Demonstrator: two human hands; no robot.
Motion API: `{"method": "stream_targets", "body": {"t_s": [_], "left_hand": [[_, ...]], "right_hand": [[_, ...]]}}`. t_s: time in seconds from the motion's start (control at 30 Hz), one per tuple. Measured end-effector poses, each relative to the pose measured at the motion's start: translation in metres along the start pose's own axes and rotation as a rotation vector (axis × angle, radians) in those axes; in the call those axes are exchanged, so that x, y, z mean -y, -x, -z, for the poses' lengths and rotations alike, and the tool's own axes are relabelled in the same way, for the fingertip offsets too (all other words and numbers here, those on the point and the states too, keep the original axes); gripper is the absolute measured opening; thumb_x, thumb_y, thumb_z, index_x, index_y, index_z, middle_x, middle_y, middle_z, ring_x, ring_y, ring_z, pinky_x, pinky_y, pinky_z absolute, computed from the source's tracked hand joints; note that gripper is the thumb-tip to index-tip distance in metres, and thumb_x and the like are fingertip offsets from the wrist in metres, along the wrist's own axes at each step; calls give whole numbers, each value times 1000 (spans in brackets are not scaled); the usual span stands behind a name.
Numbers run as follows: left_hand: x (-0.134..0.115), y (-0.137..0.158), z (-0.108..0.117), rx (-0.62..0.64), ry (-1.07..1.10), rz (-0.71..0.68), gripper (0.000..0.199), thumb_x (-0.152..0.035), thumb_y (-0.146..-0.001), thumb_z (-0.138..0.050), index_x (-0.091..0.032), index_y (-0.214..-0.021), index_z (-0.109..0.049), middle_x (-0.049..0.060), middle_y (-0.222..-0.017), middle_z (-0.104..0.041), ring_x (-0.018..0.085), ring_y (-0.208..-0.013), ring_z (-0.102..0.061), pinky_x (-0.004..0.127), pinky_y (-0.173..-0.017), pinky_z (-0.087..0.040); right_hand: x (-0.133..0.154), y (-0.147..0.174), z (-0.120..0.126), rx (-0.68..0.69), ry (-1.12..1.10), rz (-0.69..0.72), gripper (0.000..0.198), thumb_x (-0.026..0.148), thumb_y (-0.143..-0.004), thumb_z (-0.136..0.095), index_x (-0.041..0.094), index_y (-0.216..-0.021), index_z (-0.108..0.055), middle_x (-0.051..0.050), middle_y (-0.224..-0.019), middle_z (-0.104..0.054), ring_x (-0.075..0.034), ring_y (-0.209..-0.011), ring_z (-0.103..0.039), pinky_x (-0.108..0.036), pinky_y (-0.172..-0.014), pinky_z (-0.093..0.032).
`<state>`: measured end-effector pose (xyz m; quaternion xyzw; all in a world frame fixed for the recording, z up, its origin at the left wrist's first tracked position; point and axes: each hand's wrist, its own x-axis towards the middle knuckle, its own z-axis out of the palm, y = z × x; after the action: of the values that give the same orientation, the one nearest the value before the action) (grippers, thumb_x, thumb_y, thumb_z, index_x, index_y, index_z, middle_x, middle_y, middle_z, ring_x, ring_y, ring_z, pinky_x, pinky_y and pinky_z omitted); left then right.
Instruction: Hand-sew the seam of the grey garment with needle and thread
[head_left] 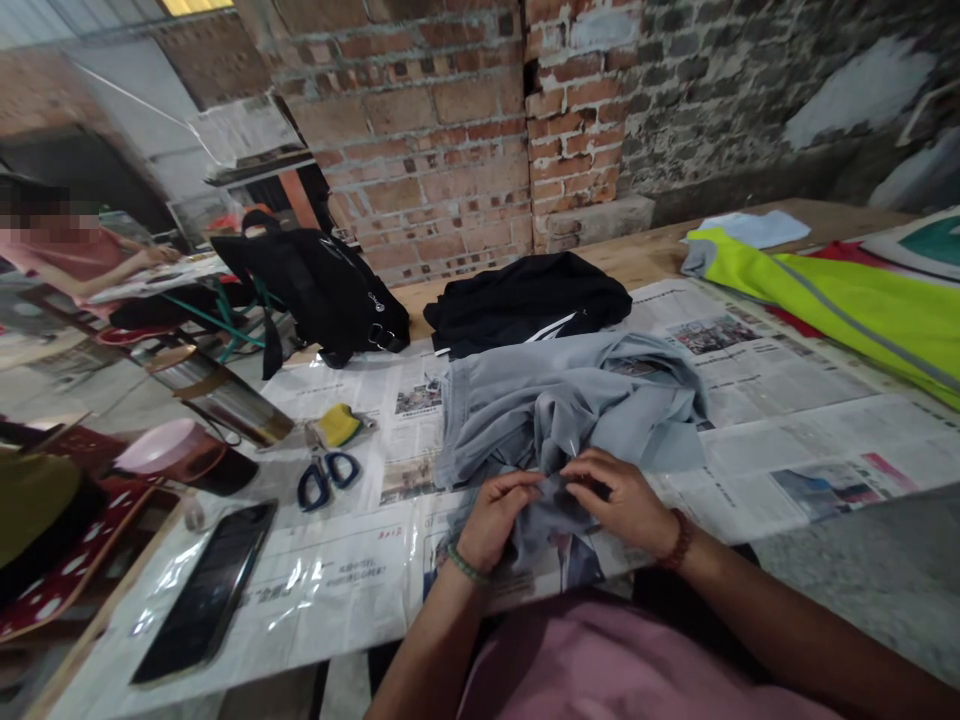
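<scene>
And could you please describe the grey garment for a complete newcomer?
From the brick wall, look down to the newspaper-covered table. Near its front edge, the left hand and right hand touch a crumpled garment. Its plain grey sets it apart from the black clothing behind and the yellow-green garment at right.

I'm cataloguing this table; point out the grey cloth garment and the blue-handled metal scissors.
Grey cloth garment [559, 405]: head view, on its middle folds.
Blue-handled metal scissors [325, 463]: head view, where the handles meet.
</scene>
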<state>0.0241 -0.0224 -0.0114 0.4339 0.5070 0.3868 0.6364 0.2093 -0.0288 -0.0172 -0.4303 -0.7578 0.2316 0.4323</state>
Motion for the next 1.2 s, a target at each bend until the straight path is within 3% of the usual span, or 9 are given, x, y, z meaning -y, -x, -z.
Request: {"method": "stream_targets", "body": {"t_s": [0.17, 0.37, 0.57, 1.0, 1.1, 1.2], "left_hand": [[0, -1, 0, 0, -54, -37, 18, -19, -61, -61, -16, -74, -73, -1, -60, -63, 10, -56, -49, 19, -55, -37], [0, -1, 0, 0, -102, -63, 17, -19, -60, -61, -16, -71, -73, 0, -61, -63, 11, -58, -49, 20, -56, -37], [1, -1, -1, 3, -55, -18, 19, -20, -59, -61, -15, -74, -73, -1, -56, -61, 9, -51, -46, 19, -51, -35], [-4, 1, -6, -39, 16, 54, 19, -19, -56, -62, -15, -71, -73, -1, -55, -62, 9, -49, -49, 19, -49, -36], [-3, 1, -5, -32, 7, 38, 18, -19, -57, -62, -16, -70, -73, -1, -56, -63, 9, -51, -49, 19, -51, -36], [-2, 0, -4, -28, 8, 29, 18, -20, -57, -62, -16, -71, -73, -1, -56, -62, 8, -51, -49, 18, -51, -36]], "right_hand": [[0, -2, -3, 35, 84, 53, 8, 20, -79, -54, 21, -85, -59, -4, -79, -63, -17, -75, -57, -33, -74, -41], [2, -4, -4, 54, 79, 72, 9, 20, -82, -50, 20, -77, -58, -2, -71, -61, -15, -69, -55, -31, -70, -39], [0, 0, 0, 27, -65, -43, 11, 21, -82, -49, 20, -74, -56, -2, -71, -58, -14, -71, -54, -27, -68, -42], [-13, 7, 8, -65, -362, -359, 17, 35, -78, -53, 19, -74, -57, 1, -61, -52, -11, -54, -50, -23, -55, -43], [-15, 7, 9, -130, -462, -452, 21, 39, -76, -55, 18, -77, -58, 2, -55, -53, -12, -54, -52, -25, -57, -45], [-16, 7, 10, -191, -544, -457, 30, 43, -81, -48, 17, -78, -62, 1, -52, -55, -13, -56, -55, -27, -63, -46]]}}
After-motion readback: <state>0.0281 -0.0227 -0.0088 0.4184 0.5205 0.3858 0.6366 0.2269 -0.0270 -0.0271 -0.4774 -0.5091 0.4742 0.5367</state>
